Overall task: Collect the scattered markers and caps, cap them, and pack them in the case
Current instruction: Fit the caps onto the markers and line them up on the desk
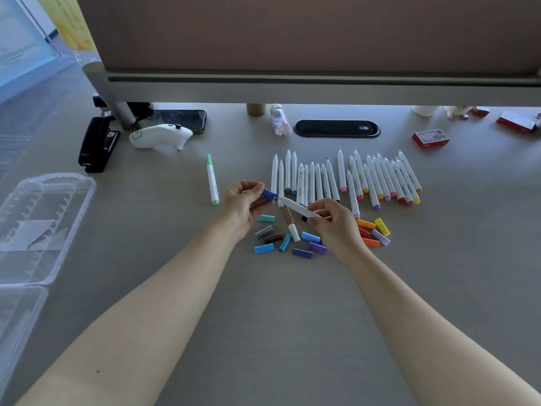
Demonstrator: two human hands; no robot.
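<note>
Blue cap (269, 194), pinched in the left hand (244, 202), meets the tip of the white marker (298, 208) gripped by the right hand (336, 222), above the loose caps (292, 240). Pushed on crooked, it could jam or slip off. The clear case (44, 224) lies open, far left. Barrel lettering is too small to read.

A black stapler (98, 143), white controller (159, 136) and phone (178, 118) lie left.
</note>
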